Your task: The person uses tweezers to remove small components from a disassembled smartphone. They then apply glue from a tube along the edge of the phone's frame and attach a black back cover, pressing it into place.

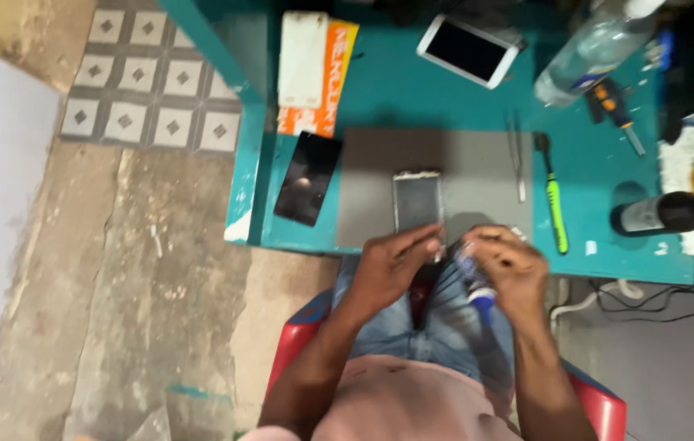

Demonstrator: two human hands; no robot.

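Surface: teal workbench (412, 90) over worn concrete floor, grey mat (477, 175) at the near edge.
Left hand: left hand (392, 261) grasping the lower end of a silver phone frame (418, 200) that lies upright on the mat, fingers curled over its bottom edge.
Right hand: right hand (510, 265) clenched round a small blue-tipped tube (477, 290), nozzle near the frame's lower right corner; picture blurred there.
Nearby: black screen panel (307, 177) left of mat, tweezers (518, 155) and green-handled tool (553, 200) right of it, white phone (468, 51), clear bottle (596, 49).
Tip: judging by the grip, keep the frame pinned flat and squeeze the tube lightly.
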